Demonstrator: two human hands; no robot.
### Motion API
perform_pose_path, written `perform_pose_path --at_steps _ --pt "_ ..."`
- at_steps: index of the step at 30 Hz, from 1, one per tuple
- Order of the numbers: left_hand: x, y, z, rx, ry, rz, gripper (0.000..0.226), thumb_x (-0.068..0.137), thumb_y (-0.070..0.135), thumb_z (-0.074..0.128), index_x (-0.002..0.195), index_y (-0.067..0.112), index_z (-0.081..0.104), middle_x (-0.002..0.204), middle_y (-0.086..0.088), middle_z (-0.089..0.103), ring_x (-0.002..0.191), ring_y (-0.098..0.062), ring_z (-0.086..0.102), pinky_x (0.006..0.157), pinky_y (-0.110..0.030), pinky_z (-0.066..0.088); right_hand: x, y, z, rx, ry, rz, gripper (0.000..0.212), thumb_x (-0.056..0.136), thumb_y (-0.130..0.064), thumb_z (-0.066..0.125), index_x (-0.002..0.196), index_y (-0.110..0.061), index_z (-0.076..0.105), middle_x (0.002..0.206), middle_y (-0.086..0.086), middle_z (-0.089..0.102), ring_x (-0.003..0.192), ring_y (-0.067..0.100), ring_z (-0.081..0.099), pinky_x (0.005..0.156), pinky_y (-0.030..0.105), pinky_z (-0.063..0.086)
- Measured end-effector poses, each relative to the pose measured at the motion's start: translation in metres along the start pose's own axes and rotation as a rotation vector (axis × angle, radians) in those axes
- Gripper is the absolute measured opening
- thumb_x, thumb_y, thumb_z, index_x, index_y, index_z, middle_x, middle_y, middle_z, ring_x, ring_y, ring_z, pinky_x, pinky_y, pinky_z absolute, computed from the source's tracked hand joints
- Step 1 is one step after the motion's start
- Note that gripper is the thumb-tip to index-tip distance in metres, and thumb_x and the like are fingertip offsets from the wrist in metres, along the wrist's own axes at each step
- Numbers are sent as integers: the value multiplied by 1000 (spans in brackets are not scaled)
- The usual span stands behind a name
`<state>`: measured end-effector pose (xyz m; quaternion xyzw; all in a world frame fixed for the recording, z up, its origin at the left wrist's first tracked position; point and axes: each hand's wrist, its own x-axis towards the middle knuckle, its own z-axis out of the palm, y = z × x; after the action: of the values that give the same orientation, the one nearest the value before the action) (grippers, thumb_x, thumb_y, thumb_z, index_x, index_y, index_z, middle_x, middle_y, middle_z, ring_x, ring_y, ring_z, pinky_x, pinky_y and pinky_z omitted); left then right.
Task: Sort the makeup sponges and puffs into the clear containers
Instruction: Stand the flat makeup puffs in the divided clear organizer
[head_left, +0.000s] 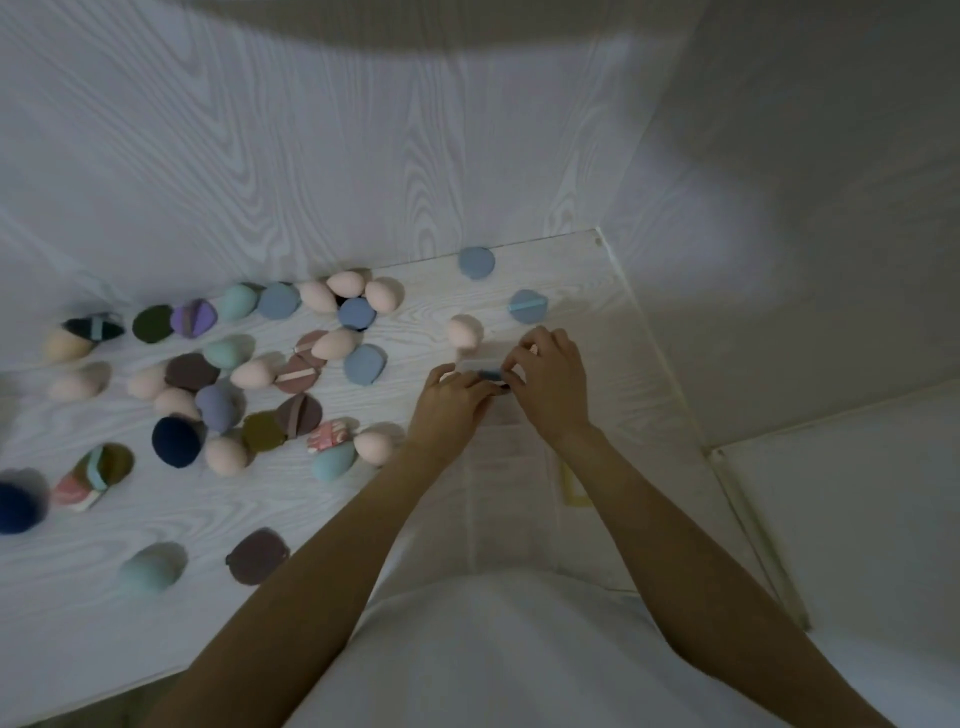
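Observation:
Many makeup sponges and puffs lie scattered over the white wood-grain table (156, 571): peach egg sponges (336, 344), teal ones (335, 462), flat blue puffs (364, 365), brown puffs (298, 414) and navy ones (175, 441). At the table's right side my left hand (452, 402) and my right hand (550, 382) meet, fingertips pinched on a small dark blue puff (491, 375). The puff sits at the rim of a faint clear container (475, 365). More clear containers (514, 457) stretch toward me, hard to make out.
A peach sponge (464, 331) and two blue puffs (527, 306) (476, 262) lie just beyond my hands. A wall runs behind the table and another closes off the right side. A yellowish label (574, 488) shows under my right forearm.

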<state>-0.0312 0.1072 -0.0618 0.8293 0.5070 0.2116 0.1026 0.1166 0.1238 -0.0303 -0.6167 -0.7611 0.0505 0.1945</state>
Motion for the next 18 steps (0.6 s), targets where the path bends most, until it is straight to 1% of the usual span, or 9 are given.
perform_pose_path --at_steps 2,4,6,8,11,13,15,16,18 --pt "-1 0 -2 -7 -27 -21 20 78 15 58 87 19 74 78 0 70 68 -19 67 85 -36 48 4 0 7 -18 -78 13 9 63 -16 80 66 -15 72 87 6 61 81 30 54 68 34 40" --pt "0 -1 -4 -13 -55 -55 24 80 19 50 88 16 72 79 -2 69 69 -21 66 82 -38 49 6 4 10 14 -162 47 5 69 -21 77 73 -18 75 102 5 60 94 30 50 77 33 34" --pt "2 -1 -5 -3 -59 -86 16 76 11 61 90 10 69 83 -5 68 71 -24 65 79 -37 50 10 10 11 41 -214 75 7 73 -26 75 78 -22 76 114 2 57 102 27 45 81 29 28" --pt "6 1 -4 7 -85 -104 25 68 3 73 92 7 67 81 -7 69 68 -25 66 77 -36 51 13 15 10 44 -254 68 10 75 -30 74 82 -23 76 117 0 56 104 25 43 80 27 25" --pt "10 5 -6 41 -103 -110 28 63 3 78 88 10 67 67 -4 68 56 -23 63 71 -31 51 20 21 5 90 -324 -5 13 77 -29 73 86 -20 76 114 0 60 101 25 44 79 26 25" --pt "9 2 -5 68 -95 -94 25 64 5 78 86 13 69 68 -2 69 57 -22 63 72 -29 48 27 28 -2 221 -301 -12 11 79 -24 72 85 -15 75 100 4 66 90 22 52 77 29 37" --pt "6 -2 -4 89 -54 -52 14 72 10 70 84 16 71 72 -1 69 62 -21 64 78 -29 40 38 37 -10 362 -213 81 10 82 -20 68 85 -11 72 89 6 69 75 17 56 70 29 45" --pt "5 -3 -3 98 -30 -37 13 76 15 62 84 18 72 73 0 69 66 -21 64 79 -29 35 46 43 -12 386 -180 132 10 83 -18 66 88 -11 70 89 7 69 73 16 57 68 28 45" --pt "5 -5 -3 137 -14 -31 25 80 23 50 84 21 74 75 3 70 77 -22 63 78 -29 34 66 55 -3 315 -163 199 16 86 -16 61 98 -9 67 97 10 67 80 21 60 71 30 46"
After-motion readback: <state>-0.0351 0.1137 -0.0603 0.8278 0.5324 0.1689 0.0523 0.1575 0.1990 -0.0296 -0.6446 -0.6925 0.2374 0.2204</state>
